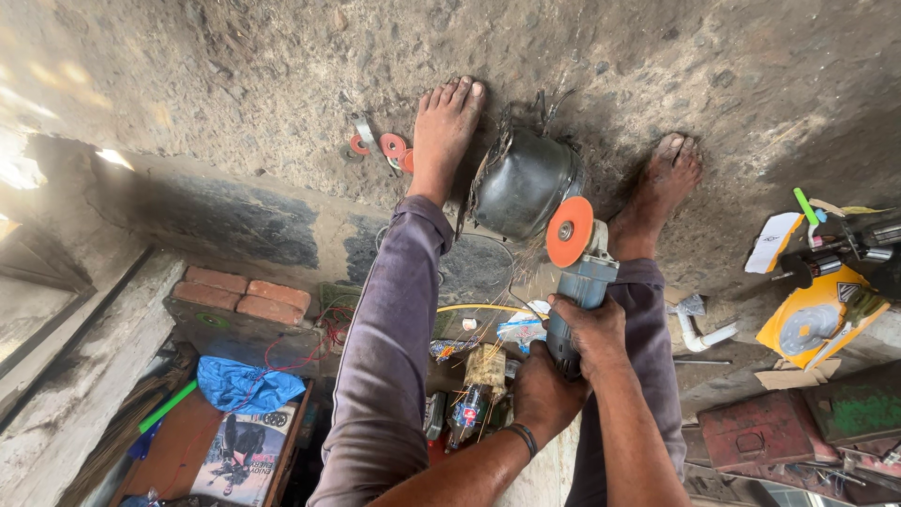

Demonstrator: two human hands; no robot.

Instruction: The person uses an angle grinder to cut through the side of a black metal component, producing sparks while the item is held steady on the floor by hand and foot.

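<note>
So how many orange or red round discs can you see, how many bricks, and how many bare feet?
Orange or red discs: 4, one on the angle grinder and three on the ground
Bricks: 3
Bare feet: 2
Total: 9

Grinder (580,282) rear — hidden under both hands (forearms cut off below)
</note>
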